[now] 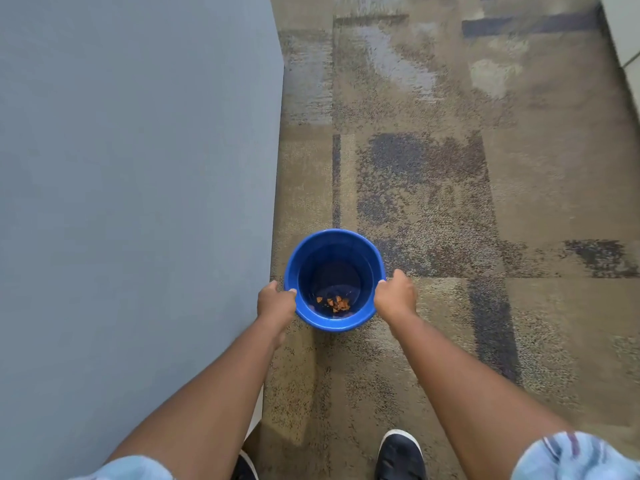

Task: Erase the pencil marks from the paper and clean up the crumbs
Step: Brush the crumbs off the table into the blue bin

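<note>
Two hands, one bucket.

Item 1: bucket [334, 232], blue plastic, round, open top, seen from straight above. It sits over the carpet [450, 168], just beside the edge of the grey tabletop [138, 202]; whether its base touches the floor cannot be told.

Item 2: crumbs [337, 303], a small orange heap on the bucket's bottom, toward the near wall.

Item 3: left hand [277, 301], fingers curled over the rim on the tabletop side, gripping it.

Item 4: right hand [394, 294], fingers curled over the opposite rim, gripping likewise.

Item 5: dark shoes [400, 455], at the lower edge, toes toward the bucket.

Not in view: paper, eraser.

Handling, by judgement: the bucket looks light and nearly empty, with stiff but thin walls that may flex if squeezed (smooth plastic, so somewhat slippery). The rolled rim is the soundest hold, taken at two opposite points as now. Kept level, it should keep the loose, light crumbs from sliding or spilling out.
</note>
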Action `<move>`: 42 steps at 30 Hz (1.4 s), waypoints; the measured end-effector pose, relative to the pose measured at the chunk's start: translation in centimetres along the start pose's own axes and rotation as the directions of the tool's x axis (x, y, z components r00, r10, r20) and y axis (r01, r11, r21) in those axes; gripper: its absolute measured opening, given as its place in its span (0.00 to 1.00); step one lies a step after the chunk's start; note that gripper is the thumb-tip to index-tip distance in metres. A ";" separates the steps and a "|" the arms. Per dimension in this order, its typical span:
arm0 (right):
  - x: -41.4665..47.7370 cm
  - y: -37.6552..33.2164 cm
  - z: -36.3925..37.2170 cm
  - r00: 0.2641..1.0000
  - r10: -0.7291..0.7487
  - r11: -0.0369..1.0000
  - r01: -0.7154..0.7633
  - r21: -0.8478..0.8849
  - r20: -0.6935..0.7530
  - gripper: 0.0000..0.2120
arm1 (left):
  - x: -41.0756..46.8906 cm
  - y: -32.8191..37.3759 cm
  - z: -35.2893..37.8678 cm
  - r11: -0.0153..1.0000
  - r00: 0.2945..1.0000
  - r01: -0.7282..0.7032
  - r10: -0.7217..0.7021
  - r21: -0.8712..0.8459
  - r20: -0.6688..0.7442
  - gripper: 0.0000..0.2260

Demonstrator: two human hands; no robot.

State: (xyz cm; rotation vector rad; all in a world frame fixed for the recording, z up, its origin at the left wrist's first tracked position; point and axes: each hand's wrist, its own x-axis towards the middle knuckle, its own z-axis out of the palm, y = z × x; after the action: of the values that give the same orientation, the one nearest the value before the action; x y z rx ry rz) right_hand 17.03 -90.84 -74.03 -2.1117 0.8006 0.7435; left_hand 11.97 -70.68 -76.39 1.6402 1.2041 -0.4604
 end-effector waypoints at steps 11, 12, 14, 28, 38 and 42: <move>-3.1 0.8 -1.4 0.996 0.041 0.996 -0.047 0.080 0.082 0.12 | -5.0 0.4 -1.3 0.996 0.996 -0.087 0.088 0.033 -0.020 0.14; -4.2 0.2 -2.4 0.997 0.030 0.994 -0.037 0.099 0.076 0.13 | -6.2 1.0 -1.7 0.992 0.991 -0.122 0.123 0.040 -0.047 0.14; -6.4 -1.2 -4.2 0.998 -0.004 0.989 -0.004 0.147 0.059 0.13 | -8.7 2.3 -2.4 0.983 0.980 -0.182 0.182 0.018 -0.076 0.16; -27.7 -13.6 -21.6 0.924 -0.373 0.879 0.382 0.285 -0.086 0.03 | -32.6 17.7 -13.6 0.884 0.914 -0.377 0.306 -0.276 -0.268 0.24; -42.3 -15.3 -30.4 0.865 -0.502 0.784 0.451 0.427 0.009 0.12 | -49.8 19.8 -22.9 0.832 0.868 -0.488 0.434 -0.262 -0.240 0.23; -48.7 -16.0 -32.0 0.851 -0.519 0.783 0.435 0.444 0.083 0.21 | -54.5 19.9 -26.6 0.823 0.860 -0.503 0.446 -0.262 -0.249 0.25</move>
State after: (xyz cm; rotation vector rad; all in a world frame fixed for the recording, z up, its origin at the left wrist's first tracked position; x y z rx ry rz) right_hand 5.57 -93.34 -14.78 -1.7104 0.2456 0.4479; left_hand -0.60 -73.73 -13.90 1.6426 0.8839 0.1983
